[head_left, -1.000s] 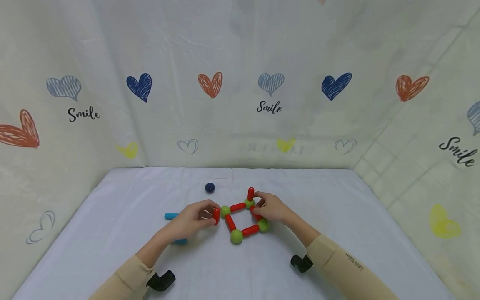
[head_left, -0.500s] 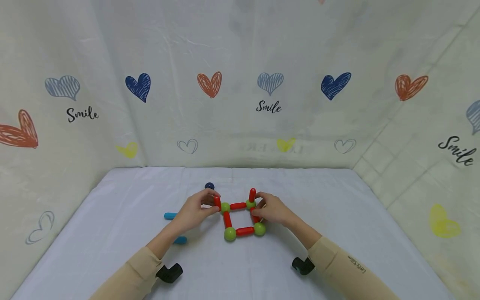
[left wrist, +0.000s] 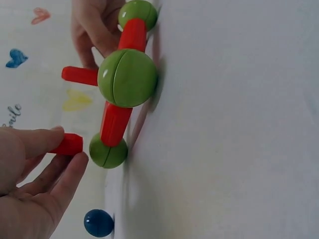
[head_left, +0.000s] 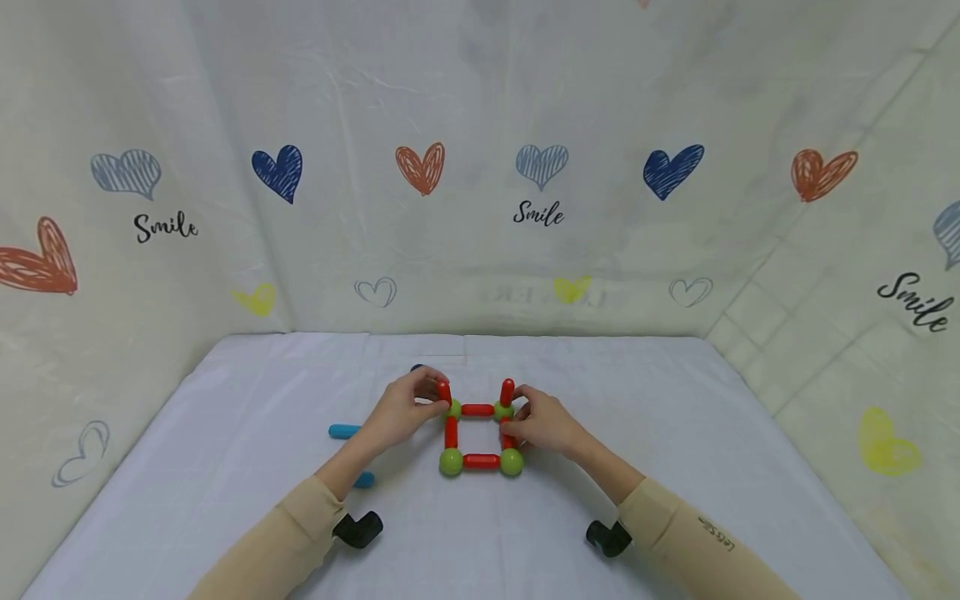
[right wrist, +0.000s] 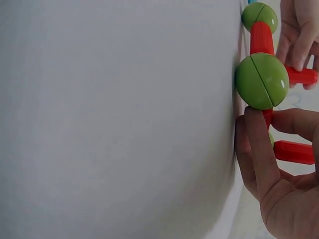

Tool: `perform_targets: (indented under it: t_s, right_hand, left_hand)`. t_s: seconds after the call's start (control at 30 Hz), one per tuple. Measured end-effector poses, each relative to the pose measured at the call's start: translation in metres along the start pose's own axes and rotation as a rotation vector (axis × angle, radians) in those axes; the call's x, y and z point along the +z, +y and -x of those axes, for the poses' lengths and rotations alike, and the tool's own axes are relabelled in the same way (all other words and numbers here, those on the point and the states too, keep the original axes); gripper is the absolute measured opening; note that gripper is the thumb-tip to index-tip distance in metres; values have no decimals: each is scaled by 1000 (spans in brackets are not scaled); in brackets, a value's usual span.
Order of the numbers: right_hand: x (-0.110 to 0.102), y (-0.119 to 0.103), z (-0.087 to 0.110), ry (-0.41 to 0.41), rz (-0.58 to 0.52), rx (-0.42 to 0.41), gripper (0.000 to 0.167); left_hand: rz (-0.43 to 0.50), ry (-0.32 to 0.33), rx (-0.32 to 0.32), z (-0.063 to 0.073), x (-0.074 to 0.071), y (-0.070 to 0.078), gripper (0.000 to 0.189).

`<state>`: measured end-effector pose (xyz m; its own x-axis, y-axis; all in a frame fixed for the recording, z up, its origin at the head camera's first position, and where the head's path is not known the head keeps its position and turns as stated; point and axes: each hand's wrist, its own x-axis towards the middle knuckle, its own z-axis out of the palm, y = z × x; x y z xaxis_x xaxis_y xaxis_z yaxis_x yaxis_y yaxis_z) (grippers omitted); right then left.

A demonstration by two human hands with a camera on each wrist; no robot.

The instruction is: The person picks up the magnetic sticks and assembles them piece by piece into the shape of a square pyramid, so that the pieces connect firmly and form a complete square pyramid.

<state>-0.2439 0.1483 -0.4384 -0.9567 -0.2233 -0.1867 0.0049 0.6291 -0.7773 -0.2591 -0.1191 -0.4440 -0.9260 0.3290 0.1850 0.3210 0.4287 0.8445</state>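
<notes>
Red rods (head_left: 482, 461) join glossy green balls (head_left: 451, 462), left fingers (left wrist: 71, 179) and right fingers (right wrist: 259, 144) gripping rods.

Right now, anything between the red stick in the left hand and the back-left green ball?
Nothing visible. In the left wrist view, only a narrow gap separates the red stick in the left hand from the back-left green ball; the blue ball sits clear of it.
</notes>
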Motion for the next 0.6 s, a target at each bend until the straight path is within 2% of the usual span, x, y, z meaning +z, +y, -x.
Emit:
perform_targets:
  t_s: [0.27,0.6]
  right_hand:
    - [0,2,-1,-2,-16,0,50]
    - [0,3,-2,5,-9,-4,51]
  left_hand:
    - [-18,25,0,-10,6,4,30]
    - [-33,11,0,-14,7,0,29]
